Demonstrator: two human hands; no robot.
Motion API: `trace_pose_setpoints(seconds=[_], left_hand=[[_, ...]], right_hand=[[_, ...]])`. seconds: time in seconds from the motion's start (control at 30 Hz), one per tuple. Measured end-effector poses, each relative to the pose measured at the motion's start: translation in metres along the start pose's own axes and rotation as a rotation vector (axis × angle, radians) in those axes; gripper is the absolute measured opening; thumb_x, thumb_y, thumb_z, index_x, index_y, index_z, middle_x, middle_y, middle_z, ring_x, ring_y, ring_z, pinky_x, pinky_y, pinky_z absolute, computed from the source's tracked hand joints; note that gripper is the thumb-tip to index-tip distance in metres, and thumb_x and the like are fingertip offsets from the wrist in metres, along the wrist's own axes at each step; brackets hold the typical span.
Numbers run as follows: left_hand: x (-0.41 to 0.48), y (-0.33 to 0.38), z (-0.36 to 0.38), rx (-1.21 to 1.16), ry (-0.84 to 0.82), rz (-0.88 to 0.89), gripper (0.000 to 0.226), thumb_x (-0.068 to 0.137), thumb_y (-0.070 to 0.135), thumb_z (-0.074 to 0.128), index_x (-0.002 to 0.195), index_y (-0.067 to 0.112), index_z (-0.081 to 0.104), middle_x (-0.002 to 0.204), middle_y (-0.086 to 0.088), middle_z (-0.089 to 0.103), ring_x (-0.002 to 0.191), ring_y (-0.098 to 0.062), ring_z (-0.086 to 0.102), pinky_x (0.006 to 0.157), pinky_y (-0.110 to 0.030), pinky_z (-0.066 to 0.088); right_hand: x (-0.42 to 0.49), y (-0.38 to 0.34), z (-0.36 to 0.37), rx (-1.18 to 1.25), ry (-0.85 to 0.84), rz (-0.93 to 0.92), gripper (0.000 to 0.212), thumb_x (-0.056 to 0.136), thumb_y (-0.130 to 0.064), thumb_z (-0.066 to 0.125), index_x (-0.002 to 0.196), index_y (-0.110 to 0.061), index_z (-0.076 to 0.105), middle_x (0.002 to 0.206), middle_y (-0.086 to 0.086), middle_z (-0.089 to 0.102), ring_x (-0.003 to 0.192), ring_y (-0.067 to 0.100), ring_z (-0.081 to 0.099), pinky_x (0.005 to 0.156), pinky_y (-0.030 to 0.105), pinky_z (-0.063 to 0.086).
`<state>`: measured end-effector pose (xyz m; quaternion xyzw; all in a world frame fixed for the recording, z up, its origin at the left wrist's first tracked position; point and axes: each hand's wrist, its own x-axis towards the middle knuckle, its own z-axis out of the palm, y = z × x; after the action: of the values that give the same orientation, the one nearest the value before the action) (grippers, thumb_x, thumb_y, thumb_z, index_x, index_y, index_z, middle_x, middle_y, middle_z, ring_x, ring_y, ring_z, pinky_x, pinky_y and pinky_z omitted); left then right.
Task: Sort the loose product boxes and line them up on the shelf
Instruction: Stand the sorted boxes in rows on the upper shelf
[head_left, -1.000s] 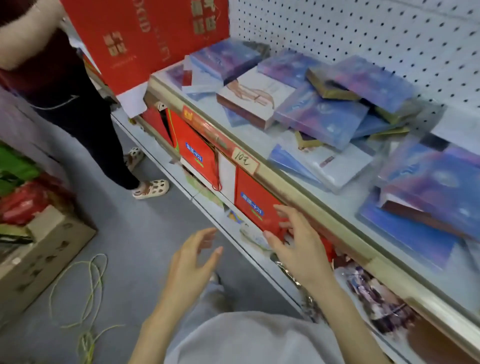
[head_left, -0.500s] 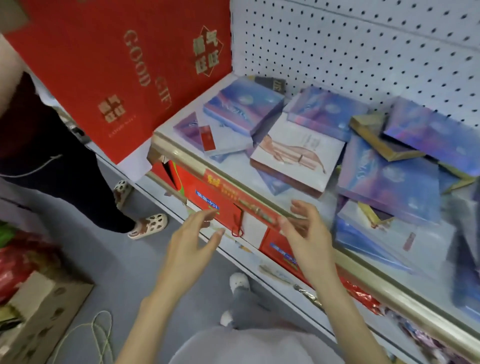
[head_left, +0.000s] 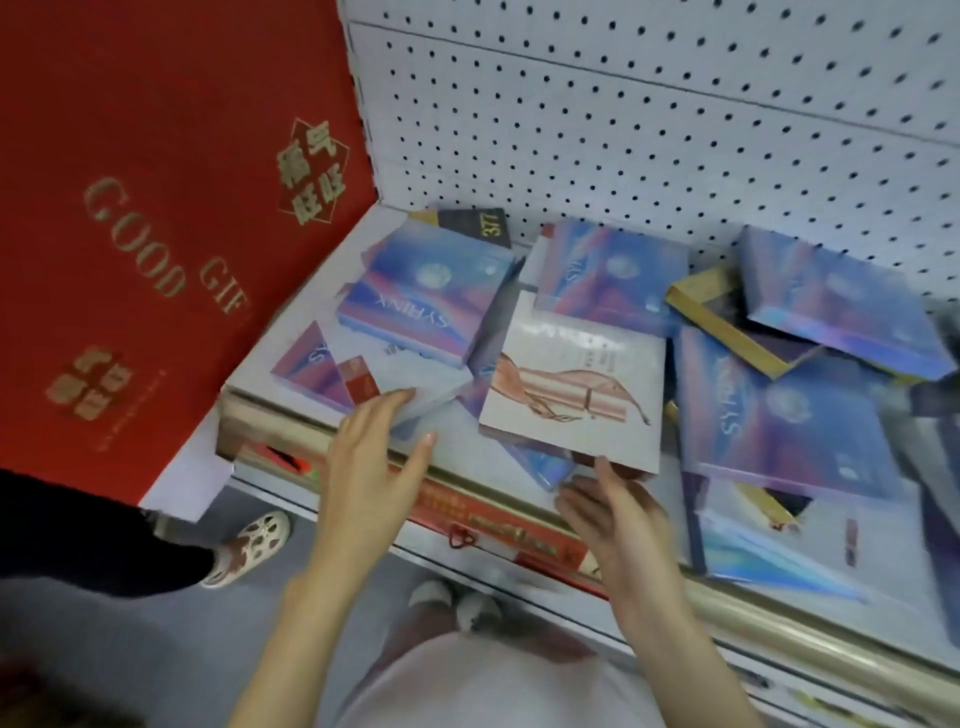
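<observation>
Pale cardboard lies under the fingertips (head_left: 401, 397) of the left hand (head_left: 371, 467). The four fingers are straight and close together, and their tips rest flat on a pale box (head_left: 415, 366) that has a small red picture. The thumb stands apart to the right, and this hand grips nothing.

The right hand (head_left: 608, 514) is just beside the near edge of a white box (head_left: 571, 379) with a rose-gold drawing. Its thumb (head_left: 603, 470) points up to this edge, and the other fingers stretch loosely to the left, a little apart. The hand is blurred, so I cannot tell if it really touches the box, but the fingers are not curled around anything.

Beyond the left fingertips a SYRINX box (head_left: 426, 291), purple and blue, lies partly over the pale box. Behind that is a black box (head_left: 478, 226) marked 377. Beyond the right fingers the white box overlaps a second purple box (head_left: 608, 270). To the right of them lies a large purple box (head_left: 779, 421), then a gold-edged tray (head_left: 722, 327) with a blue box (head_left: 831, 306) on it.

All these lie on the shelf (head_left: 311, 306), overlapping at different angles. Behind them stands the pegboard wall (head_left: 623, 130). Left of the left hand is a red gift bag (head_left: 156, 208) printed GOOD. Below both hands, under the gold rail, are red packages (head_left: 493, 519), and on the floor is another person's sandal (head_left: 249, 545).
</observation>
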<state>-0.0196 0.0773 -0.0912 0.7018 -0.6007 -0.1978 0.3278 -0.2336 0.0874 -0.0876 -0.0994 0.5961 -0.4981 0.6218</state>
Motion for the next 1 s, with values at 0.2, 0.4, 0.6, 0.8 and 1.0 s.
trace_pose_setpoints(seconds=[0.2, 0.4, 0.6, 0.8, 1.0], left_hand=[[0.033, -0.028, 0.001, 0.160, -0.141, 0.188, 0.057, 0.088, 0.053, 0.041, 0.131, 0.018, 0.053, 0.137, -0.001, 0.053, 0.131, -0.021, 0.044, 0.113, -0.049, 0.024], [0.039, -0.046, 0.000, 0.217, -0.226, 0.292, 0.060, 0.090, 0.056, 0.037, 0.132, 0.017, 0.055, 0.142, -0.003, 0.050, 0.134, -0.021, 0.040, 0.113, -0.045, 0.021], [0.043, -0.054, -0.007, 0.231, -0.298, 0.391, 0.069, 0.095, 0.062, 0.017, 0.137, 0.018, 0.051, 0.148, 0.000, 0.042, 0.138, -0.018, 0.034, 0.116, -0.040, 0.013], [0.044, -0.047, -0.020, -0.128, -0.316, 0.201, 0.064, 0.090, 0.056, 0.029, 0.138, 0.019, 0.047, 0.144, 0.002, 0.044, 0.138, -0.011, 0.027, 0.118, -0.042, 0.018], [0.050, -0.034, -0.035, -0.503, -0.379, -0.030, 0.056, 0.088, 0.064, 0.041, 0.137, 0.037, 0.039, 0.140, 0.010, 0.046, 0.127, 0.000, 0.042, 0.091, -0.009, 0.036]], right_hand=[[0.005, 0.001, 0.020, 0.218, 0.152, -0.019, 0.036, 0.089, -0.028, 0.064, 0.115, -0.004, 0.062, 0.102, 0.015, 0.073, 0.089, 0.022, 0.072, 0.078, 0.033, 0.057], [0.002, 0.002, 0.042, 0.311, 0.249, -0.192, 0.037, 0.091, -0.021, 0.062, 0.126, -0.009, 0.058, 0.111, 0.009, 0.071, 0.100, 0.020, 0.069, 0.084, 0.033, 0.056], [-0.018, 0.020, 0.049, 0.398, 0.241, -0.241, 0.037, 0.094, -0.012, 0.056, 0.131, -0.009, 0.052, 0.115, 0.012, 0.069, 0.104, 0.022, 0.068, 0.086, 0.037, 0.057], [-0.042, 0.034, 0.039, 0.307, 0.221, -0.346, 0.035, 0.095, -0.010, 0.052, 0.130, -0.015, 0.054, 0.112, 0.008, 0.071, 0.103, 0.021, 0.068, 0.084, 0.032, 0.057], [-0.041, 0.026, 0.037, 0.305, 0.203, -0.365, 0.030, 0.099, -0.025, 0.047, 0.125, -0.017, 0.059, 0.113, 0.008, 0.068, 0.099, 0.019, 0.063, 0.070, 0.027, 0.056]])
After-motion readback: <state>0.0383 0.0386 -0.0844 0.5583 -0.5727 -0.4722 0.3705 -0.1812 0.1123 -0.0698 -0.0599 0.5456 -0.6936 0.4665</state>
